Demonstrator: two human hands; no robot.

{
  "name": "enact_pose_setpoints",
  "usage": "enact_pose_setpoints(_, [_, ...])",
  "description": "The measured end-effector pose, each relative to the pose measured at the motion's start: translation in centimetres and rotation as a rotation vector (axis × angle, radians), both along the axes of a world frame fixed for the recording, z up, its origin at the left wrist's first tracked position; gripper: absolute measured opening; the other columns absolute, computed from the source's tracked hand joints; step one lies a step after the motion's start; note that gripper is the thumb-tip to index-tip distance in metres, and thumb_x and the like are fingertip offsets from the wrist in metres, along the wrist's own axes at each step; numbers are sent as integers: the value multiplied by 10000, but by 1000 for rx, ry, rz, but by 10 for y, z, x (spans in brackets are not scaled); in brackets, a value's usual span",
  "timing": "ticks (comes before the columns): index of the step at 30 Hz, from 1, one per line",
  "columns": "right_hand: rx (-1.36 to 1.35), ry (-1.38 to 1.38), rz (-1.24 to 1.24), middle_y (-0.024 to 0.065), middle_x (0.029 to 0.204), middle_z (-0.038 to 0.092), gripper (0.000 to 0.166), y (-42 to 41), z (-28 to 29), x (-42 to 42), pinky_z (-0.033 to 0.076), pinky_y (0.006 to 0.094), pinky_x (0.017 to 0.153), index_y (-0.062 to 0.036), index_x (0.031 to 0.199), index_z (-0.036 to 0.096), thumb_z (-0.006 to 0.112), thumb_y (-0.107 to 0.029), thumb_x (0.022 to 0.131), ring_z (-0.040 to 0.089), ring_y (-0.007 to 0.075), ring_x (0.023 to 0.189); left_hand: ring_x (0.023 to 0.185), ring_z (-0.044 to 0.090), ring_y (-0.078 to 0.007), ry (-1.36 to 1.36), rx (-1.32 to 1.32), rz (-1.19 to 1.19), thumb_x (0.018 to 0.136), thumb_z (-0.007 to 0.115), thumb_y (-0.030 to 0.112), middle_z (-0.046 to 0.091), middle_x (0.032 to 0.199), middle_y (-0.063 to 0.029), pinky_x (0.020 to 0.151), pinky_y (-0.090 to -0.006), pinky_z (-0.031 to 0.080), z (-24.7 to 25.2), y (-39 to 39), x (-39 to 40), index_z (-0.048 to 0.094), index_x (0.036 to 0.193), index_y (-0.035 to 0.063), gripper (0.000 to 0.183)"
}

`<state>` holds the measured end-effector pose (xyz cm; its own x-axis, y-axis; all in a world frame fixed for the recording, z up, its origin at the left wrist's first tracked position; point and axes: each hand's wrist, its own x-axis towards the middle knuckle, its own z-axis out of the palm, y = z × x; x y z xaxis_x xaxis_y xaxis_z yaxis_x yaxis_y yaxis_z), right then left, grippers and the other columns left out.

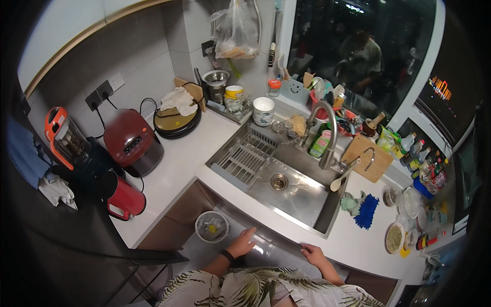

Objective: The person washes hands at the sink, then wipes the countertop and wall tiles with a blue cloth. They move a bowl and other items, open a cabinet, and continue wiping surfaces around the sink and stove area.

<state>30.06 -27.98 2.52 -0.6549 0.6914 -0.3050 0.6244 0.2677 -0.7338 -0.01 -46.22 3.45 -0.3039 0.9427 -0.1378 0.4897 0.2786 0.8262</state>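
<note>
My left hand (242,243), with a dark band on its wrist, hangs in front of the counter with fingers apart and nothing in it. Just left of it on the floor is a waste bin (199,233) holding bags and scraps. My right hand (312,254) is at the counter's front edge, its fingers curled; no object shows in it. Beyond both hands lies a steel sink (293,192) with a grey drying rack (245,153) across its left part. The faucet (333,130) arches over it. A wooden spoon (339,182) rests at the sink's right rim.
On the left counter stand a red kettle (128,197), a rice cooker (132,140) and a blender (69,134). A blue cloth (366,212), a cutting board (368,157) and a bowl of food (394,238) are right of the sink. Bottles line the windowsill.
</note>
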Motion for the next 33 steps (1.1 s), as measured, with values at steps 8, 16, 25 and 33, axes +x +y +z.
enact_pose_setpoints(8, [47, 77, 88, 169, 886, 664, 296, 7, 6, -101, 516, 347, 699, -90, 1098, 633, 622, -225, 835, 654, 269, 755, 1167, 466, -357, -117, -103, 91, 851, 582, 253, 476, 1276, -223, 958, -406, 396, -16, -14, -77, 386, 1300, -3, 553])
enact_pose_setpoints(16, [5, 73, 145, 160, 879, 663, 273, 69, -9, -124, 510, 337, 692, -88, 1066, 645, 612, -237, 840, 648, 274, 743, 996, 591, -313, -148, -4, 147, 851, 589, 254, 561, 1183, -184, 848, -366, 473, -2, 51, -82, 481, 1234, 16, 464])
enact_pose_setpoints(25, [-6, 76, 122, 167, 887, 664, 252, 109, -8, -143, 510, 317, 681, -38, 1045, 643, 601, -165, 832, 645, 236, 721, 911, 623, -259, -70, -72, 92, 855, 601, 220, 601, 1117, -156, 790, -330, 489, 15, 96, -119, 486, 1240, 14, 451])
enact_pose_setpoints(33, [83, -83, -7, 185, 845, 653, 261, 101, -5, -123, 517, 375, 666, -69, 1025, 655, 606, -183, 795, 644, 308, 716, 954, 604, -313, -97, -124, -72, 837, 580, 243, 612, 1085, -177, 810, -377, 477, 5, 131, -172, 527, 1182, 34, 406])
